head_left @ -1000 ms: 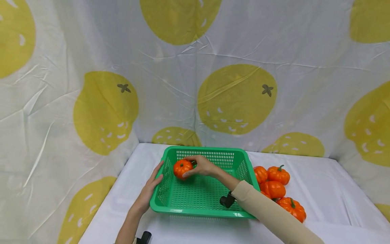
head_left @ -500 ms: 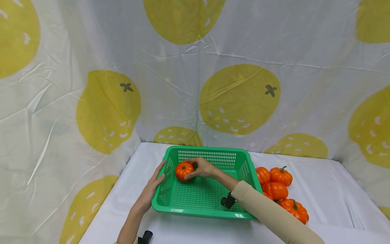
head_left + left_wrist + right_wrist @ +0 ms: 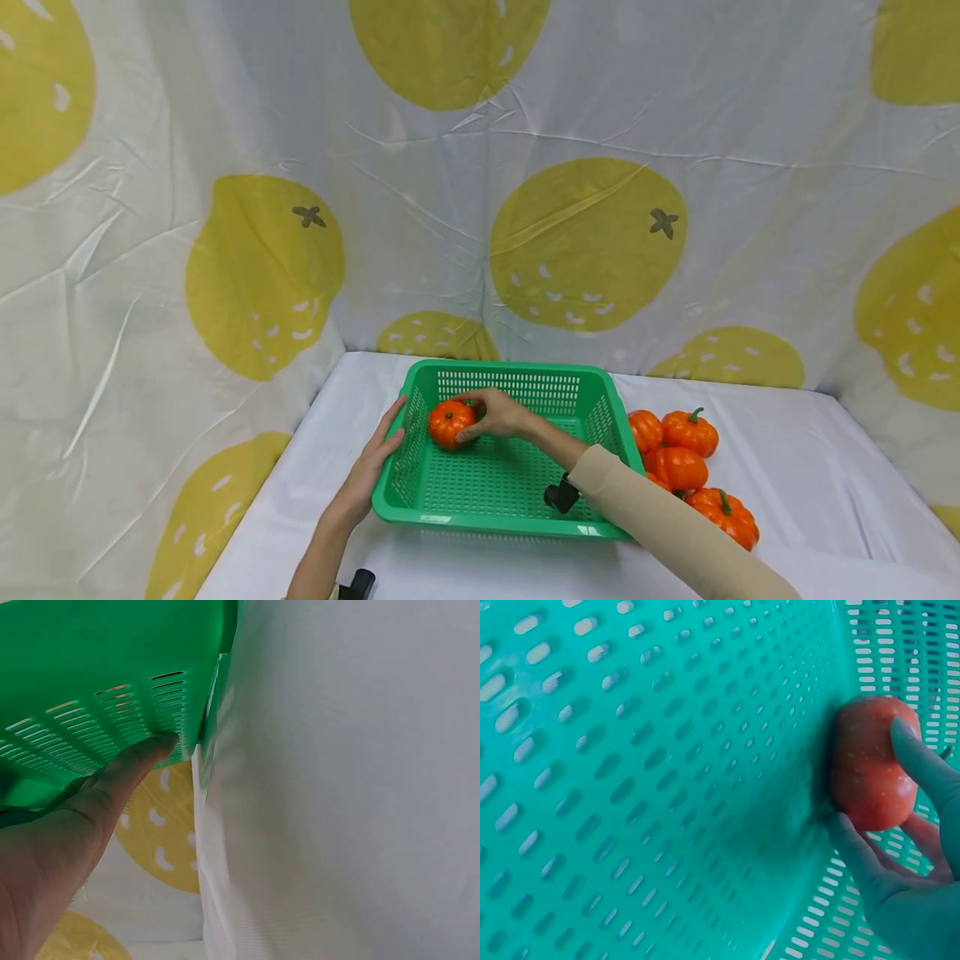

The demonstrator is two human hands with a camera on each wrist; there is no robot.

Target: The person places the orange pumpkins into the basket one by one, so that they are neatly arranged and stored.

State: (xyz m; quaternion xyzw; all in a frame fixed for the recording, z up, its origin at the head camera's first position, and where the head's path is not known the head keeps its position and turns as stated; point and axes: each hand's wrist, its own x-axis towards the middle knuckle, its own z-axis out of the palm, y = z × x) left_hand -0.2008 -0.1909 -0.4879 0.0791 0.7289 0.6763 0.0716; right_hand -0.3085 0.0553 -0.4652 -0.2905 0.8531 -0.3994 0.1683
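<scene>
Inside the green plastic basket (image 3: 525,527), my right hand (image 3: 497,414) grips an orange pumpkin (image 3: 447,425) near the left wall. In the right wrist view the thumb and fingers (image 3: 922,761) curl around the pumpkin (image 3: 874,765), which sits against or very close to the basket floor (image 3: 630,787). My left hand (image 3: 367,467) lies along the outside of the basket's left side with fingers extended. A digit of the left hand (image 3: 97,806) touches the slotted outer wall of the basket (image 3: 112,660) in the left wrist view.
Several more orange pumpkins (image 3: 677,468) lie in a cluster on the white cloth, close to the basket's right side. My right forearm (image 3: 660,521) crosses the basket's right rim. Lemon-printed cloth (image 3: 420,250) hangs behind and at both sides.
Over the last second my right hand has lowered the pumpkin slightly within the basket, toward me. The left hand stays at the basket's left side. The view has shifted a little.
</scene>
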